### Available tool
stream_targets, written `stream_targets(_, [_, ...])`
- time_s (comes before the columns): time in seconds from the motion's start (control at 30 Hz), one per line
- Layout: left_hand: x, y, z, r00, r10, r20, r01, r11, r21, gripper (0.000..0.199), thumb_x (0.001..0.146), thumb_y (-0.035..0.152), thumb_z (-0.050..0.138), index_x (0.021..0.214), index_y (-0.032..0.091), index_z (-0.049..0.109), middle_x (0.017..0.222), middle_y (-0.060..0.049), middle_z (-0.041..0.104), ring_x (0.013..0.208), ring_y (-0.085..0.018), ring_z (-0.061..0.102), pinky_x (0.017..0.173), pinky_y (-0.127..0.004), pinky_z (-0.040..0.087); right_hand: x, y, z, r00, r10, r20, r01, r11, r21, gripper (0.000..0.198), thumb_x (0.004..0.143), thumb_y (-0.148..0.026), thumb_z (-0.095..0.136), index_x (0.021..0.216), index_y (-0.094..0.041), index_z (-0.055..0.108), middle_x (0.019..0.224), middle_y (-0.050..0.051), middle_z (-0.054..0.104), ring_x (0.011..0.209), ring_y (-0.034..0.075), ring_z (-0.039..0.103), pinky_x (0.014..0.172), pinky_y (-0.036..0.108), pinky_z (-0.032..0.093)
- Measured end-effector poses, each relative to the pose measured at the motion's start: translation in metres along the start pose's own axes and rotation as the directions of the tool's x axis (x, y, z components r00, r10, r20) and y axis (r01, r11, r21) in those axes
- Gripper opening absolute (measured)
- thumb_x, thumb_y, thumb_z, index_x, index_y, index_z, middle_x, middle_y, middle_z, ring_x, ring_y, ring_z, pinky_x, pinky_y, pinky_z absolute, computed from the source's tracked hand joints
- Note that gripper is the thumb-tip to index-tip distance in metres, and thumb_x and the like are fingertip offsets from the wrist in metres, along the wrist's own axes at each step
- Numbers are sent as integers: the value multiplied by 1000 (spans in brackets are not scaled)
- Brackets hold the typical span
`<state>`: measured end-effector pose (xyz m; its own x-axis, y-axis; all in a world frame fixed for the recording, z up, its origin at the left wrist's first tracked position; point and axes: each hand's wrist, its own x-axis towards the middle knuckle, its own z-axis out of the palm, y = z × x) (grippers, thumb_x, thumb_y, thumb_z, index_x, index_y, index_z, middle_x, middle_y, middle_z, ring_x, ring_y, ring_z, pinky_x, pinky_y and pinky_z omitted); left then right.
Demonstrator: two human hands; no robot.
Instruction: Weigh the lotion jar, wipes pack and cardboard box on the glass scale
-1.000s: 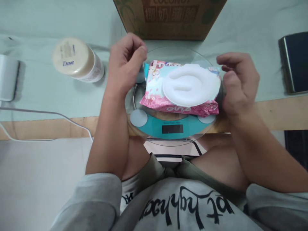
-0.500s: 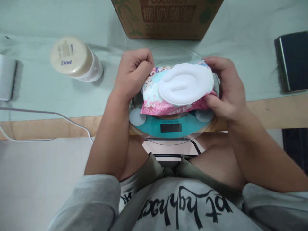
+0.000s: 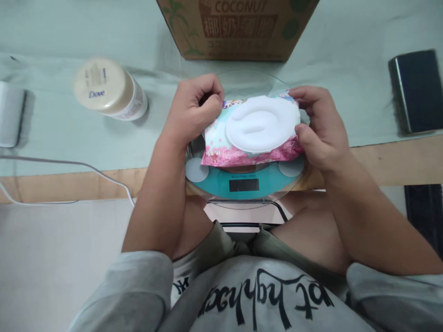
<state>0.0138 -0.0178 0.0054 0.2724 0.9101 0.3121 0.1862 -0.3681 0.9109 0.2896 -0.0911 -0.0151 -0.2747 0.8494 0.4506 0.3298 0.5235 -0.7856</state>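
A pack of wet wipes, pink and pale blue with a white oval lid, is held over a round glass scale. My left hand pinches the pack's upper left corner between thumb and curled fingers. At the other end, my right hand grips the right side, fingers at the upper corner and thumb lower down near the pink edge. The lid is closed. Below the pack show the scale's teal band and its dark, blank display. The pack hides the scale's middle, and I cannot tell whether it rests on the glass.
Behind the scale stands a brown cardboard box printed COCONUT. A cream-lidded Dove jar is at the left, with a white object beyond it. White cables cross the left table edge. A dark box lies at the right.
The pack's right end has come slightly inward, and my right hand has shifted a little left with it. My left thumb and fingers have changed position slightly at the corner.
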Motion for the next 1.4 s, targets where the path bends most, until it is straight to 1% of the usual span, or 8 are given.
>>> stream_targets(0.17, [5,-9,-1,938,-19,-347,-79,961,-266,38,76,22,61,53,23,31,51,2,24,46,-10,14,47,-33,11,0,1,10,952,151,-267,-97,974,206,55,93,-70,60,115,-21,69,115,7,68,108,19,67,103,40,55])
stream_targets(0.37, [7,-10,2,931,-26,-364,-142,893,-426,62,66,20,66,53,24,5,56,4,-2,47,-6,-3,42,-33,0,2,-1,23,877,231,-422,-142,963,231,53,96,-68,56,96,-18,71,99,7,67,93,17,64,94,38,53])
stream_targets(0.5, [12,-16,2,931,13,-365,-194,866,-462,63,60,21,66,52,25,4,54,5,-5,43,-5,-4,38,-33,-3,1,-2,18,891,232,-391,-160,965,208,55,95,-71,55,97,-18,70,99,7,66,95,18,63,95,39,53])
stream_targets(0.6, [13,-20,1,935,39,-352,-211,860,-465,61,58,18,65,50,25,5,52,4,-4,42,-5,-3,37,-33,-2,-2,0,10,953,144,-267,-107,983,150,59,92,-74,56,121,-24,64,122,7,64,112,20,65,105,42,54])
stream_targets(0.77, [16,-26,1,931,39,-363,-203,882,-425,49,57,14,61,44,23,14,48,3,-1,39,-5,-1,37,-33,-5,-3,-4,2,988,-142,65,148,985,-87,106,71,-64,83,161,-40,32,161,3,38,152,28,43,125,47,47])
stream_targets(1.03, [17,-26,1,930,16,-367,-176,895,-409,47,54,17,64,39,22,20,45,4,0,36,-3,1,35,-31,-7,-1,-23,4,994,-84,72,100,960,-261,95,66,-55,85,150,-33,45,138,5,54,118,24,60,102,45,59])
stream_targets(1.27, [14,-16,1,940,-73,-334,-91,888,-450,45,57,16,62,44,23,21,50,4,3,39,-3,0,36,-31,-7,-8,-27,-18,981,-129,-148,80,951,-300,75,72,-50,82,136,-29,50,122,6,50,101,15,54,80,31,54])
stream_targets(1.4, [16,-19,2,930,-66,-361,-106,893,-437,39,57,15,58,45,22,21,50,3,3,38,-4,0,35,-30,-7,-17,-2,-57,913,-146,-380,-2,932,-362,66,69,-33,82,129,-29,53,123,2,46,95,10,50,80,28,46])
